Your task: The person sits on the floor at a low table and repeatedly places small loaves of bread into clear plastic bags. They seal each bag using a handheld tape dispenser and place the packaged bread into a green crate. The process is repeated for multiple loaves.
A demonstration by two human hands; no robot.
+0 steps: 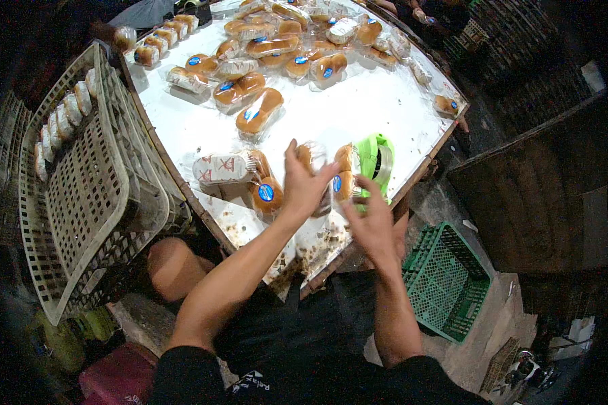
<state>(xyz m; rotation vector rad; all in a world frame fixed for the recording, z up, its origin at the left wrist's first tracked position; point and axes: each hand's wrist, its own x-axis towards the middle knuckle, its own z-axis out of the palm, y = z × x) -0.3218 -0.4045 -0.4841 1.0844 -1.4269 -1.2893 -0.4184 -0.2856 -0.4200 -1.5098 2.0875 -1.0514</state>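
My left hand (302, 182) grips a clear plastic pack of bread buns (314, 158) near the front edge of the white table (358, 115). My right hand (371, 219) hovers just right of it with fingers spread, in front of a second bun pack (344, 177) and a green tape dispenser (377, 162). Whether the right hand touches that pack I cannot tell. Two more packs lie left of my hands: one with a red-and-white wrapper (224, 167) and one with a blue round sticker (266, 192).
Several wrapped bun packs (260, 111) cover the far half of the table. Stacked beige plastic crates (91, 182) stand at the left, with buns (57, 125) along the rim. A green crate (446, 280) sits on the floor at lower right.
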